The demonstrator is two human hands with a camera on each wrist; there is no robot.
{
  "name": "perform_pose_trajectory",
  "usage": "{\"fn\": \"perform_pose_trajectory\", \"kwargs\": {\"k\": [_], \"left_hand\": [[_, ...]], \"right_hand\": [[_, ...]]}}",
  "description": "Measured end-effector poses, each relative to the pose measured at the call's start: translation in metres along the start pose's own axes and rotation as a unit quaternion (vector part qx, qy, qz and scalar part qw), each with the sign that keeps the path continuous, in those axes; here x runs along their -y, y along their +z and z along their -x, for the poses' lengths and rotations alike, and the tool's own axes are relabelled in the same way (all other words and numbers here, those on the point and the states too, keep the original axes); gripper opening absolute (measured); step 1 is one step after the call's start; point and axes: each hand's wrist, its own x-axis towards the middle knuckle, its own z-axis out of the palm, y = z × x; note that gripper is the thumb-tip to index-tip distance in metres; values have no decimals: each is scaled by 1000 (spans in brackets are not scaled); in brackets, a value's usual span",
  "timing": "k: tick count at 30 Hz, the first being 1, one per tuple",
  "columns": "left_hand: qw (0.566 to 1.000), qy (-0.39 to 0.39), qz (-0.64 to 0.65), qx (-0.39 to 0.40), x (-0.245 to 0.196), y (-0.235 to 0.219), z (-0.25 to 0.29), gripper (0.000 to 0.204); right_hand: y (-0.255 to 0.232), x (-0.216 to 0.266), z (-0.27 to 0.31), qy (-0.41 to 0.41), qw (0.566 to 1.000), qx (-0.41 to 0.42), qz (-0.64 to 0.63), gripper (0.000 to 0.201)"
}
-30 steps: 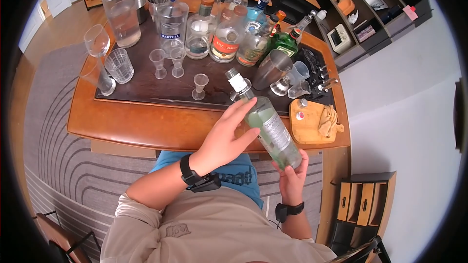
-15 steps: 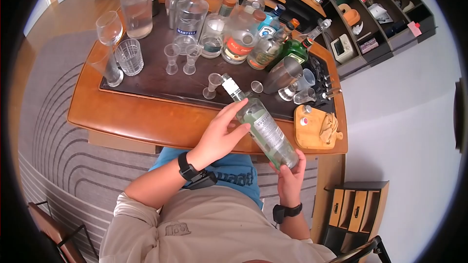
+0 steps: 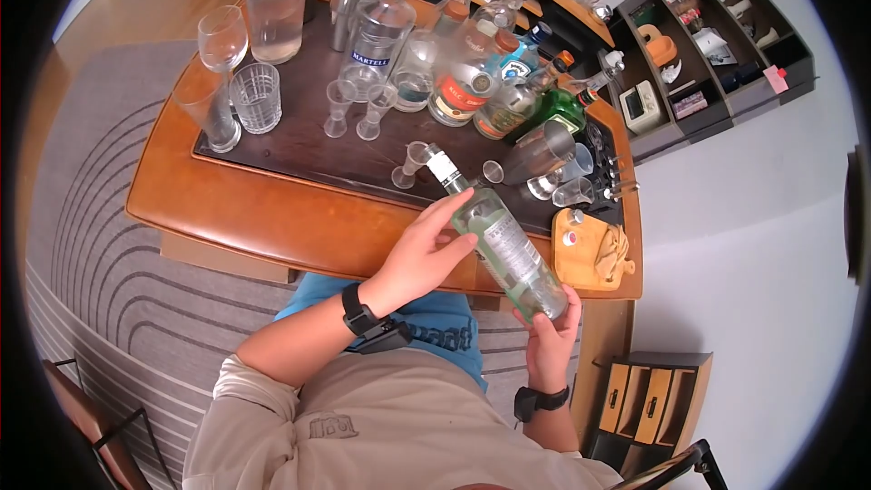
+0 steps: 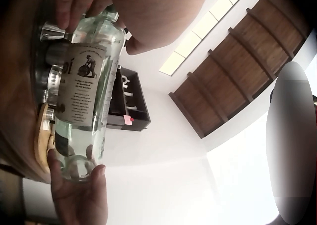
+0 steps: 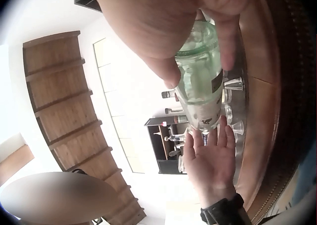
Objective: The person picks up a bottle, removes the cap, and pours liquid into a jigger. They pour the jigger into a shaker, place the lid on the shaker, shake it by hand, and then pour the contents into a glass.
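Note:
A clear greenish glass bottle (image 3: 513, 254) with a pale label is held tilted over the table's front edge, its white-wrapped neck pointing up and left. The left hand (image 3: 422, 254) holds the bottle's shoulder between fingers and thumb. Around the base curl the fingers and thumb of the right hand (image 3: 552, 340). In the left wrist view the label of the bottle (image 4: 81, 86) faces the camera, with the right hand (image 4: 81, 195) at its bottom. The right wrist view has the base of the bottle (image 5: 198, 71) close up and the left hand (image 5: 213, 163) beyond, palm showing.
Several bottles (image 3: 463, 82) stand along the back of the wooden table (image 3: 245, 218). Jiggers (image 3: 410, 165) and a metal shaker (image 3: 538, 154) are just beyond the held bottle. Glasses (image 3: 257, 98) and a pitcher (image 3: 277, 14) stand left, a wooden board (image 3: 581, 259) right.
The head view has shifted, so table things sit further right and, at the back, higher in it. Both hands keep their hold on the tilted bottle, which has barely moved relative to the body.

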Motion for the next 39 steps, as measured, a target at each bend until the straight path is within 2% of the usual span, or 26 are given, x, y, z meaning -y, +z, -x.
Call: {"fn": "perform_pose_trajectory", "kwargs": {"k": [23, 25, 39], "left_hand": [[999, -28, 19, 26, -13, 0, 0, 66], [1000, -11, 17, 6, -11, 1, 0, 67], [1000, -5, 29, 7, -9, 2, -2, 67]], "right_hand": [[2, 15, -1, -33, 998, 0, 50, 70], [3, 16, -1, -36, 998, 3, 51, 70], [6, 20, -1, -34, 998, 3, 54, 69]]}}
